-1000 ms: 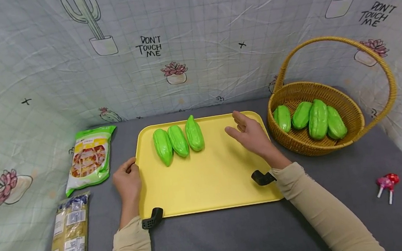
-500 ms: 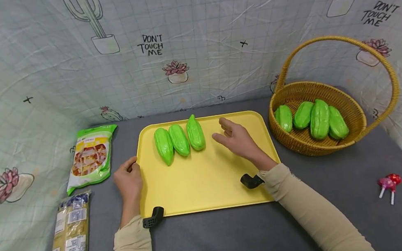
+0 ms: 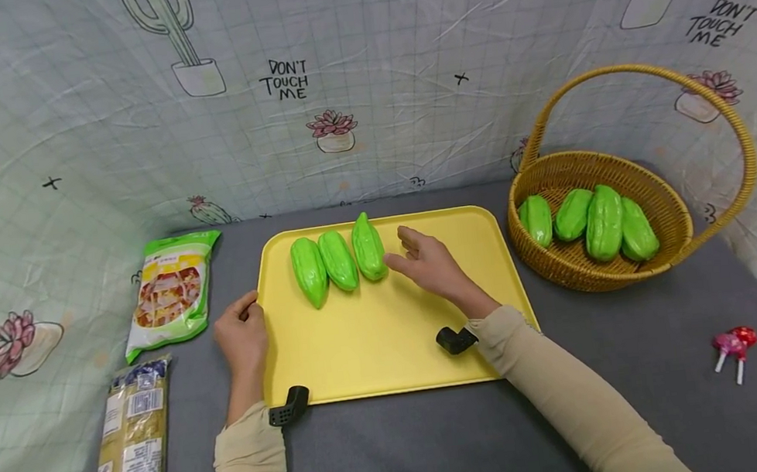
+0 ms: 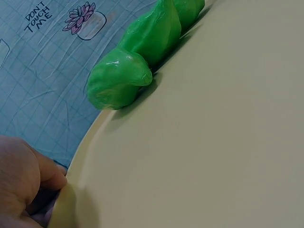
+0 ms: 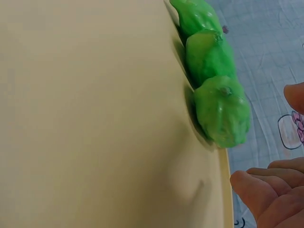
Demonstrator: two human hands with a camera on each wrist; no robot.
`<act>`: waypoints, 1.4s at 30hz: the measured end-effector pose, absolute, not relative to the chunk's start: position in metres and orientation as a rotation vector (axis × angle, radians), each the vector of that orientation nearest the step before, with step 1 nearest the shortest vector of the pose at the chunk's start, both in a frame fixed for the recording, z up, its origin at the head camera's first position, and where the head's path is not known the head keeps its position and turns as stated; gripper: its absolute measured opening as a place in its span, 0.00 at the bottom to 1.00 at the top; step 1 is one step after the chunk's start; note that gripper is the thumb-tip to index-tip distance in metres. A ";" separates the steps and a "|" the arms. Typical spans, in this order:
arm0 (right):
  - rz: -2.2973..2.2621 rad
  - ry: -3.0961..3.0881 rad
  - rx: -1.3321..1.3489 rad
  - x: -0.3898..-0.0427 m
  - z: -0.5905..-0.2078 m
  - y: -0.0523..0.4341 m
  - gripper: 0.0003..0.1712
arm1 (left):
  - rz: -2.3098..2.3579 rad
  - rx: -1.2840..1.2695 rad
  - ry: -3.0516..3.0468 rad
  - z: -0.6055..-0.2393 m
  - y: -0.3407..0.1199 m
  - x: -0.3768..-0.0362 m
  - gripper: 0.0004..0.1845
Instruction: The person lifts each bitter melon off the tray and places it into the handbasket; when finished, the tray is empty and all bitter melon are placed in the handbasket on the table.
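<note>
A: Right hand [image 3: 433, 267], what's it doing?
B: It's hovering over the yellow tray [image 3: 391, 343], fingers relaxed and spread, holding nothing. The fingertips [image 3: 396, 263] are sitting just beside the rightmost of three green gourds [image 3: 368, 248] on the tray. Can't tell if they're touching it; the right wrist view is showing a gap between the fingertips [image 5: 251, 190] and that gourd [image 5: 221, 111].

A: And the left hand [image 3: 243, 343]?
B: It's resting at the tray's left edge, thumb and fingers curling round the rim, so it's gripping the tray. The left wrist view is showing the thumb [image 4: 50, 171] pressing right against the rim [image 4: 78, 161].

A: Where are the gourds lying?
B: All three are lying side by side at the far left part of the tray, touching each other: left one [image 3: 308, 271], middle one [image 3: 338, 260], and the rightmost sitting a bit further back.

A: Anything else around?
B: A wicker basket [image 3: 661, 250] with a handle is standing right of the tray, holding four more green gourds [image 3: 604, 222]. A green snack bag [image 3: 173, 290] is lying left of the tray, a noodle packet [image 3: 130, 451] nearer the person. Two red and pink lollipops [image 3: 730, 344] are lying on the grey table [image 3: 403, 451], well off to the right. Both sleeves are beige
</note>
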State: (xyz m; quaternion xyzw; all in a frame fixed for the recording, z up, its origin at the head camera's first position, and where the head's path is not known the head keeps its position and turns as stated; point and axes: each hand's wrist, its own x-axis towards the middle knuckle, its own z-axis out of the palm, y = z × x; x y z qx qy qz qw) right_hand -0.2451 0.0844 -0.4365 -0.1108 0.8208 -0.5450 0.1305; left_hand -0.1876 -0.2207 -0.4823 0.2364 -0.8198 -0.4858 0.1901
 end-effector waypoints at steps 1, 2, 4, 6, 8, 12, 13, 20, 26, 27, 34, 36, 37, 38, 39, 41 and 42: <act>-1.579 2.385 -0.318 -0.246 -0.437 0.082 0.45 | -1.368 0.665 -2.304 -0.482 -0.221 -0.188 0.17; -1.569 2.389 -0.314 -0.246 -0.438 0.080 0.46 | -1.370 0.665 -2.305 -0.482 -0.221 -0.188 0.17; -1.545 2.395 -0.313 -0.248 -0.440 0.077 0.47 | -1.370 0.668 -2.306 -0.482 -0.221 -0.188 0.17; -1.520 2.400 -0.309 -0.249 -0.442 0.073 0.48 | -1.371 0.670 -2.305 -0.481 -0.221 -0.188 0.17; -1.501 2.397 -0.302 -0.250 -0.443 0.069 0.49 | -1.371 0.672 -2.305 -0.481 -0.220 -0.188 0.17; -1.471 2.416 -0.298 -0.251 -0.444 0.063 0.49 | -1.363 0.673 -2.301 -0.480 -0.219 -0.188 0.17; -1.466 2.426 -0.302 -0.251 -0.444 0.061 0.48 | -1.358 0.671 -2.301 -0.480 -0.219 -0.188 0.17; -1.410 2.534 -0.358 -0.253 -0.446 0.054 0.26 | -1.358 0.662 -2.306 -0.479 -0.218 -0.188 0.17; -1.407 2.547 -0.352 -0.255 -0.447 0.051 0.24 | -1.367 0.657 -2.307 -0.480 -0.218 -0.188 0.17; -1.406 2.547 -0.352 -0.256 -0.448 0.050 0.27 | -1.367 0.657 -2.305 -0.480 -0.218 -0.188 0.17; -1.394 2.537 -0.349 -0.258 -0.450 0.045 0.38 | -1.364 0.661 -2.312 -0.480 -0.219 -0.189 0.17; -1.390 2.545 -0.341 -0.259 -0.450 0.043 0.39 | -1.361 0.663 -2.314 -0.480 -0.219 -0.189 0.17; -1.388 2.549 -0.336 -0.259 -0.450 0.043 0.39 | -1.362 0.663 -2.313 -0.480 -0.219 -0.189 0.17; -1.384 2.554 -0.332 -0.259 -0.450 0.043 0.40 | -1.360 0.662 -2.313 -0.480 -0.219 -0.189 0.17; -1.381 2.559 -0.329 -0.259 -0.450 0.042 0.40 | -1.359 0.661 -2.313 -0.479 -0.219 -0.189 0.17; -1.377 2.565 -0.326 -0.259 -0.451 0.042 0.40 | -1.361 0.659 -2.310 -0.480 -0.219 -0.189 0.17; -1.375 2.566 -0.325 -0.259 -0.451 0.042 0.40 | -1.362 0.659 -2.310 -0.480 -0.219 -0.189 0.17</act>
